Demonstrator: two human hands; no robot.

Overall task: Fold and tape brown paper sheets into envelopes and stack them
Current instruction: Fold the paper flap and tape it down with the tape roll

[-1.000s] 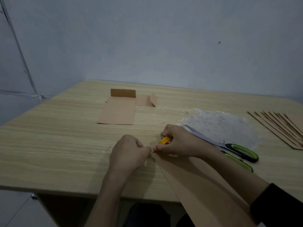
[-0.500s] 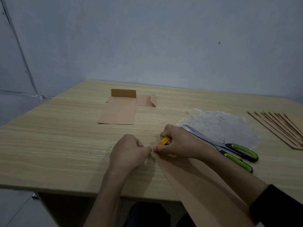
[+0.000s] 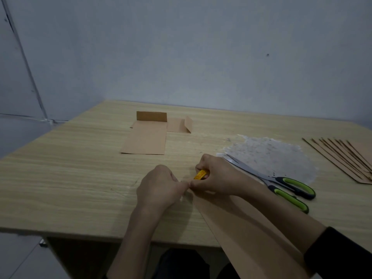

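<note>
Right hand fingers clench small yellow tape roll; left hand fingers curled against it, likely hunting the tape end, grasp unclear.

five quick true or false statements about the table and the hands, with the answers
1. The right hand grips a small yellow item. True.
2. The scissors lie at the far left of the table. False: they lie to the right of the right hand, with the blades on a whitish sheet.
3. A fanned stack of brown sheets lies near the table's right edge. True.
4. The scissors have red handles. False: the handles are green and black.
5. The brown sheet under the right hand lies wholly on the table. False: it hangs over the near edge.
6. The folded envelope at the far side has its flap standing up. True.
</note>
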